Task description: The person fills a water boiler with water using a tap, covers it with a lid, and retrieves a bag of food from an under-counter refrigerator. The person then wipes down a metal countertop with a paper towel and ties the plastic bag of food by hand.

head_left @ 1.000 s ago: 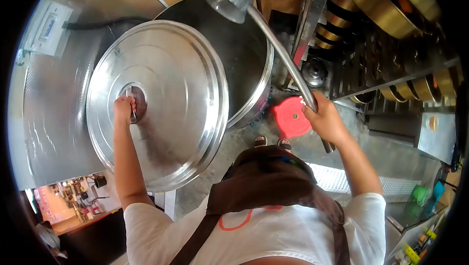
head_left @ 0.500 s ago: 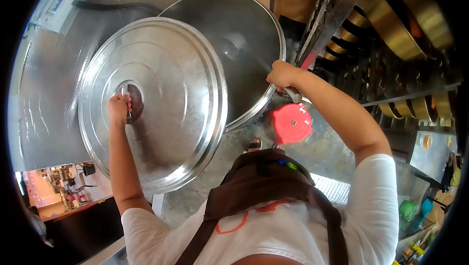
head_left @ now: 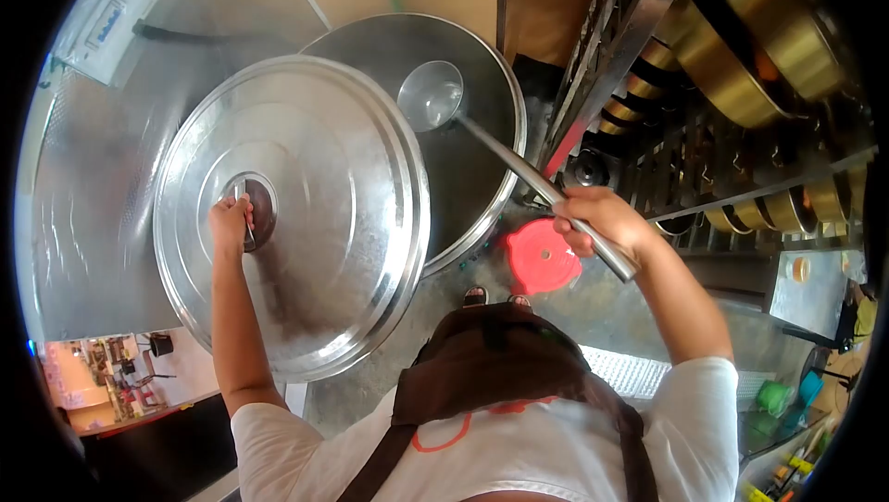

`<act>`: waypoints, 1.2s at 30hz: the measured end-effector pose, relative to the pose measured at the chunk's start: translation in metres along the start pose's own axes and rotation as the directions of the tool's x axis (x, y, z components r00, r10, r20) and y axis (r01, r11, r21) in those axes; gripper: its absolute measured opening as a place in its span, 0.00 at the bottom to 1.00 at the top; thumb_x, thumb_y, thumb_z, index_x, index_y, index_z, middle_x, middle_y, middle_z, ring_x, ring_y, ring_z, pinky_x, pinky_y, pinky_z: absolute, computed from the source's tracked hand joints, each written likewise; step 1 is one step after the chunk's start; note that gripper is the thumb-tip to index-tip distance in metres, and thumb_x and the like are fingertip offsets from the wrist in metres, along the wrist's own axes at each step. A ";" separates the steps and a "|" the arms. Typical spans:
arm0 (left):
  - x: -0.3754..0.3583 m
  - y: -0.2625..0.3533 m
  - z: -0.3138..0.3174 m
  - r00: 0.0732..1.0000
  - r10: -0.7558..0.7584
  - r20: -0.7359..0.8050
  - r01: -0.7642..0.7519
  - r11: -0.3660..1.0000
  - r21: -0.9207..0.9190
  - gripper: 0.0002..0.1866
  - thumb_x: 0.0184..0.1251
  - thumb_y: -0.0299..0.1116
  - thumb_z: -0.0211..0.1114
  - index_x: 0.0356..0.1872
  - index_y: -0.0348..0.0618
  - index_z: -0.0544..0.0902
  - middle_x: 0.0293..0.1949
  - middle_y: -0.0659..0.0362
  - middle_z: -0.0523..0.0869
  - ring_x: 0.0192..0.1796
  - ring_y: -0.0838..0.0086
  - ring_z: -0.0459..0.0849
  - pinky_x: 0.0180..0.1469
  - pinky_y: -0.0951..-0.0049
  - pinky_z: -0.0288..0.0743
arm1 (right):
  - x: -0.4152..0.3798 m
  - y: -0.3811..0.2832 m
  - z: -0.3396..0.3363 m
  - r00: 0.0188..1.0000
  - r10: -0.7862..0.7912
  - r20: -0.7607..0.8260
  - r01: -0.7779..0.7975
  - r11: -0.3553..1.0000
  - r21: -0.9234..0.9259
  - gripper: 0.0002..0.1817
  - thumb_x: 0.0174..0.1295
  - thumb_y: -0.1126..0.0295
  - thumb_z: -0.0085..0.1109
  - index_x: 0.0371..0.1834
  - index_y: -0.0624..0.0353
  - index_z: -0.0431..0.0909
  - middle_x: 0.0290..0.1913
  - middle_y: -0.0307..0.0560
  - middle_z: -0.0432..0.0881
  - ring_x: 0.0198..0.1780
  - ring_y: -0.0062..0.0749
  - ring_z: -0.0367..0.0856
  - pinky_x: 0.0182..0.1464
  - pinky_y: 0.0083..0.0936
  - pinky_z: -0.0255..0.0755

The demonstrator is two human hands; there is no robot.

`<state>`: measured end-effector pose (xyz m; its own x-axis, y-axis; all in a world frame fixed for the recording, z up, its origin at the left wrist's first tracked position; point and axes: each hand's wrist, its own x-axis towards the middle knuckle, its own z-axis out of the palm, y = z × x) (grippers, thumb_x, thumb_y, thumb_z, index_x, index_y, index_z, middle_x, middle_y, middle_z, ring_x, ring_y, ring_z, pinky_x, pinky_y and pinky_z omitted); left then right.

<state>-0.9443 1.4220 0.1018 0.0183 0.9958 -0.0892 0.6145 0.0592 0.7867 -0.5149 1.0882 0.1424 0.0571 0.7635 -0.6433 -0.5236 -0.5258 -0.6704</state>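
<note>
My left hand [head_left: 230,222] is closed around the handle of a big round metal lid [head_left: 324,233], holding it over the left side of a large steel pot [head_left: 519,118]. The pot's right part lies uncovered, with a dark interior. In my right hand [head_left: 597,219] is the long handle of a metal ladle [head_left: 433,96]. The ladle's bowl is above the pot's opening, with what looks like some clear liquid in it; its handle slants across the pot's rim toward me.
A red plastic stool [head_left: 544,257] stands on the floor right of the pot. Racks with brass-coloured pots [head_left: 741,67] line the right side. A metal surface [head_left: 93,252] lies on the left, with a white control box [head_left: 109,16] at the upper left.
My right hand has drawn back toward me, and the ladle has risen out of the pot so that its bowl shows clearly. The lid stays in my left hand, barely shifted.
</note>
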 end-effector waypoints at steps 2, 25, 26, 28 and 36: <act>-0.001 0.008 0.006 1.000 -0.012 -0.008 0.012 1.000 -0.006 0.13 0.64 0.30 0.61 0.19 0.40 0.75 0.14 0.62 0.74 0.14 0.79 0.70 0.17 0.78 0.64 | -0.022 0.000 0.004 0.998 -0.044 -0.033 0.045 0.998 0.051 0.08 0.61 0.74 0.54 0.38 0.66 0.67 0.24 0.43 0.70 0.13 0.18 0.64 0.14 0.18 0.56; 0.183 -0.043 0.160 0.958 -0.136 0.251 0.211 0.930 -0.302 0.13 0.64 0.35 0.54 0.19 0.48 0.71 0.13 0.62 0.69 0.13 0.76 0.66 0.12 0.74 0.57 | -0.187 0.136 0.063 0.939 -0.342 -0.039 0.342 0.914 0.219 0.06 0.60 0.73 0.51 0.36 0.63 0.69 0.24 0.37 0.71 0.15 0.15 0.69 0.16 0.17 0.63; 0.184 -0.047 0.163 0.958 0.043 0.285 0.039 0.960 -0.277 0.14 0.65 0.35 0.53 0.18 0.48 0.70 0.13 0.62 0.70 0.13 0.76 0.65 0.12 0.73 0.56 | -0.192 0.149 0.060 0.943 -0.329 -0.056 0.333 0.921 0.202 0.06 0.60 0.73 0.51 0.36 0.63 0.69 0.23 0.37 0.71 0.15 0.15 0.69 0.16 0.17 0.63; 0.178 0.000 0.162 0.968 -0.026 0.251 0.092 0.963 -0.255 0.14 0.66 0.36 0.53 0.19 0.47 0.73 0.14 0.61 0.71 0.13 0.76 0.66 0.12 0.73 0.56 | -0.221 0.144 0.054 0.945 -0.315 -0.093 0.327 0.927 0.186 0.04 0.60 0.74 0.50 0.35 0.63 0.69 0.22 0.37 0.71 0.15 0.16 0.70 0.16 0.16 0.63; 0.177 0.012 0.175 0.754 0.654 0.069 -0.612 0.660 0.435 0.15 0.66 0.38 0.53 0.29 0.38 0.83 0.24 0.54 0.82 0.26 0.69 0.78 0.30 0.61 0.71 | -0.298 0.231 0.035 0.951 -0.273 -0.146 0.309 0.879 0.363 0.26 0.65 0.76 0.49 0.66 0.64 0.57 0.24 0.36 0.69 0.16 0.14 0.69 0.19 0.14 0.62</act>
<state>-0.7951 1.5871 -0.0115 0.4699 0.7844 0.4048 0.7377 -0.6008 0.3080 -0.6825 0.7522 0.1918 0.3218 0.8146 -0.4826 -0.7512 -0.0907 -0.6539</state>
